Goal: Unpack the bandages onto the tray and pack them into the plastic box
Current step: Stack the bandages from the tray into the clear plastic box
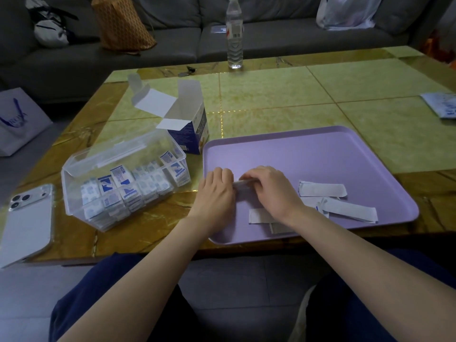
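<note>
We found the scene dim and flat, lit softly from above. The tray carried a pale sheen across its middle, and the glossy bench threw small bright glints along one gold seam. Soft shadows lay under the left hand and right hand; the bandage between them looked slightly smeared. The sofa behind sank into gloom. The wide lens bowed the bench's edges and darkened the corners, and white reflections streaked the plastic box.
</note>
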`<state>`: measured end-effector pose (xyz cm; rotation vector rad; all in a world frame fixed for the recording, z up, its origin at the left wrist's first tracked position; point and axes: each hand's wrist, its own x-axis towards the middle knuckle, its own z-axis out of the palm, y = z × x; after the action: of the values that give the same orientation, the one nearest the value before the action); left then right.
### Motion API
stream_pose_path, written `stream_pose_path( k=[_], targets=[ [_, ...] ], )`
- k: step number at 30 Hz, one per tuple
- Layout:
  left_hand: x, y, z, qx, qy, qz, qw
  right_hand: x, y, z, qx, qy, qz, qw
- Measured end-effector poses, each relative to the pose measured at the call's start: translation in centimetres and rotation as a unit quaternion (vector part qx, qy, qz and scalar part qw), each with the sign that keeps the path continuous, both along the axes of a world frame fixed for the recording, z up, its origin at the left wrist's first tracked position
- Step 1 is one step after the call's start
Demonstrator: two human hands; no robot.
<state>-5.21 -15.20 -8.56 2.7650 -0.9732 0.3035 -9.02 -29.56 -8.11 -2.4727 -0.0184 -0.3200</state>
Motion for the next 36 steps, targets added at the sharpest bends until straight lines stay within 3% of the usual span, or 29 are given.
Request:
stream_pose_path(
  k=[2, 6, 9, 13, 17, 23, 30, 36],
  targets=[
    [-0.2, 0.2, -0.5, 0.016, 0.041, 0.015, 0.999, -0.1, 0.0, 0.0, -0.01, 0.02, 0.011, 1.0],
    [-0.4, 0.4, 0.1, -0.025, 0.022, 0.028, 0.999, -0.4, 0.1, 0.5, 0.005, -0.012, 0.015, 1.0],
    [-0.4, 0.8, -0.3, 0.019, 0.033, 0.016, 0.999, -0.3, -0.1, 0.2, -0.034, 0.021, 0.052, 0.998],
    [-0.6, 1.0, -0.1, 0.003, 0.022, 0.01, 1.0, -0.4, 0.3, 0.3, -0.01, 0.003, 0.05, 0.999],
    [-0.9, 1.3, 0.0, 0.042, 0.046, 0.002, 0.998, -0.6, 0.5, 0.0, -0.034, 0.031, 0.083, 0.996],
    [-1.7, 2.3, 2.9, -0.188, 0.044, -0.011, 0.981, -1.5, 1.2, 1.4, 0.008, -0.028, 0.063, 0.998],
    [-1.8, 4.8, 3.9, -0.286, 0.019, 0.001, 0.958, -1.9, 3.5, 2.2, 0.037, -0.05, 0.1, 0.993],
    [-1.9, 7.4, 5.6, -0.399, 0.052, -0.005, 0.915, -1.2, 6.2, 4.2, 0.076, -0.078, 0.12, 0.987]
  ],
)
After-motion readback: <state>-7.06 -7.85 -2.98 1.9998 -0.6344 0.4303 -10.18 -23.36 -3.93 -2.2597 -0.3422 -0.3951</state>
